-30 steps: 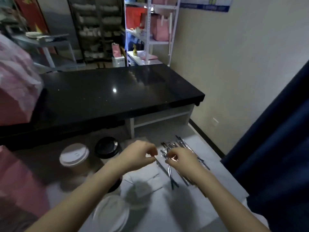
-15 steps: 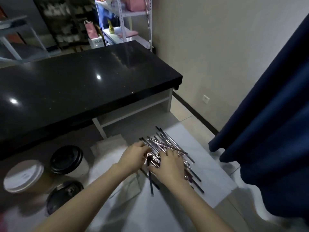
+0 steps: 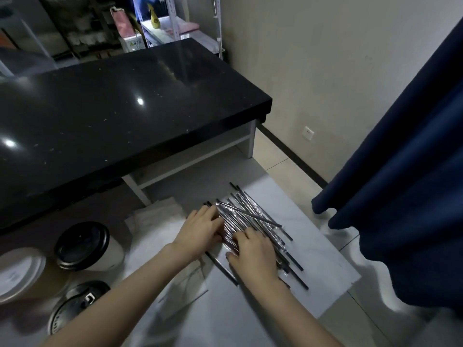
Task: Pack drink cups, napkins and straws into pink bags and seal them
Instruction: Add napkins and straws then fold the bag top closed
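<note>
Shift since earlier: your hands, which were pinching just above the straws (image 3: pixel 253 216) a second ago, are now lying on the pile, and your head is tipping further down toward it.
Left hand: your left hand (image 3: pixel 201 232) is pressing against the pile's left edge, its fingers (image 3: pixel 213 216) lying straight and close together.
Right hand: your right hand (image 3: pixel 254 257) is resting palm down on the near end of the pile, its fingers (image 3: pixel 241 237) slightly spread over the wrappers, gripping no single straw that you can see.
Straws: they are lying in a loose, crossed heap on the pale worktop (image 3: pixel 315 261), touching both hands and running out beyond the fingertips.
Cups: three lidded cups (image 3: pixel 85 246) are standing to your left, well apart from the straws.
Napkins: a napkin stack (image 3: pixel 155 215) is sitting just beside your left hand.
Progress: you are probably still squaring up supplies; no pink bag is showing near your hands.
Remaining: judging from this, all the packing and sealing is waiting.
</note>
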`<act>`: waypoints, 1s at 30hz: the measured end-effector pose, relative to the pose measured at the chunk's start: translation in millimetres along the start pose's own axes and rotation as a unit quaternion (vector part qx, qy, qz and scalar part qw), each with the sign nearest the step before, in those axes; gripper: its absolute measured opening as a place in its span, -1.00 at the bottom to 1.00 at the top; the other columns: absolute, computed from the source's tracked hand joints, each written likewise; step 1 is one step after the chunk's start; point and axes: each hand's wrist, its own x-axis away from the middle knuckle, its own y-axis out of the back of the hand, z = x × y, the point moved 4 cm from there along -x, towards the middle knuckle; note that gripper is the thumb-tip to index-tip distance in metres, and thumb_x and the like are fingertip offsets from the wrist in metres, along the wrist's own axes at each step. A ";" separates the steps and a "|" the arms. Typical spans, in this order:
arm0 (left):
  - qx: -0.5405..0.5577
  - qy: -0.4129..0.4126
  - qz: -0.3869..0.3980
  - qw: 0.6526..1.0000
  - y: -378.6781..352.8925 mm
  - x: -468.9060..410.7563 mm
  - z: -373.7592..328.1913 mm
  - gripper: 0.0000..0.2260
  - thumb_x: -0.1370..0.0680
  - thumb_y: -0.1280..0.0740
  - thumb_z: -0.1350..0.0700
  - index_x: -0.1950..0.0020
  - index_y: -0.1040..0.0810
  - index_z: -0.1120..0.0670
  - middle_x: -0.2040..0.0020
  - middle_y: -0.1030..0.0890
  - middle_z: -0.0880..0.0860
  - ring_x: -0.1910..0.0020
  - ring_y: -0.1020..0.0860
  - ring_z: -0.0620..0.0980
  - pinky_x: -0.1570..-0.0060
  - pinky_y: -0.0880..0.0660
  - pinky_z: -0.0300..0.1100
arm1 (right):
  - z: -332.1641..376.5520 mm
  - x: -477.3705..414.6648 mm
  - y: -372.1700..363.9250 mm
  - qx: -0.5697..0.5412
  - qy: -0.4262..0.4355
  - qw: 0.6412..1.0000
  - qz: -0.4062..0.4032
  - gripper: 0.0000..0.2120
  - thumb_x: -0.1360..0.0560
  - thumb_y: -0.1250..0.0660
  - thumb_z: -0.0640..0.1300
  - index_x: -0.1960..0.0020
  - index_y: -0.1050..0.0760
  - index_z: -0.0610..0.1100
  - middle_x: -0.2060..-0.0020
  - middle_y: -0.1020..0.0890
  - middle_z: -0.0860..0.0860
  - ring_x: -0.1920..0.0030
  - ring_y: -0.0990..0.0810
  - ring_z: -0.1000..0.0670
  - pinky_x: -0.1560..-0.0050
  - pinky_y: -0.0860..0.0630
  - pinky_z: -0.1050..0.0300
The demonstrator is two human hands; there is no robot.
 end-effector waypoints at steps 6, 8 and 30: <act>0.006 -0.032 -0.012 0.999 5.8 7.0 0.2 -0.80 -0.50 -0.33 -0.03 -0.04 -0.46 0.04 -0.08 -0.52 -0.04 -0.13 -0.41 0.01 -0.09 -0.28 -0.13 | -3.2 0.3 13.5 -0.018 0.000 1.000 -0.016 -0.78 -0.52 -0.22 -0.14 -0.11 -0.55 -0.01 -0.07 -0.56 0.04 -0.11 -0.46 -0.04 -0.12 -0.34 0.09; 0.039 -0.039 -0.023 0.998 13.3 12.2 -0.9 -0.83 -0.48 -0.37 0.00 0.03 -0.45 0.03 0.02 -0.55 -0.06 -0.05 -0.44 -0.01 -0.02 -0.29 -0.16 | -3.5 1.1 21.8 -0.039 0.004 0.999 -0.024 -0.79 -0.49 -0.25 -0.15 -0.07 -0.57 0.00 -0.04 -0.57 0.04 -0.09 -0.47 -0.06 -0.12 -0.34 0.07; 0.224 0.150 -0.317 0.909 188.1 286.9 70.5 -0.84 -0.36 -0.55 0.23 0.17 -0.67 0.01 0.23 -0.60 -0.12 0.22 -0.58 -0.18 0.23 -0.38 -0.47 | 216.1 55.9 119.9 -0.257 0.344 0.903 0.018 -0.73 -0.38 -0.44 -0.34 -0.01 -0.63 -0.07 0.11 -0.66 0.09 0.06 -0.60 0.14 -0.03 -0.50 0.28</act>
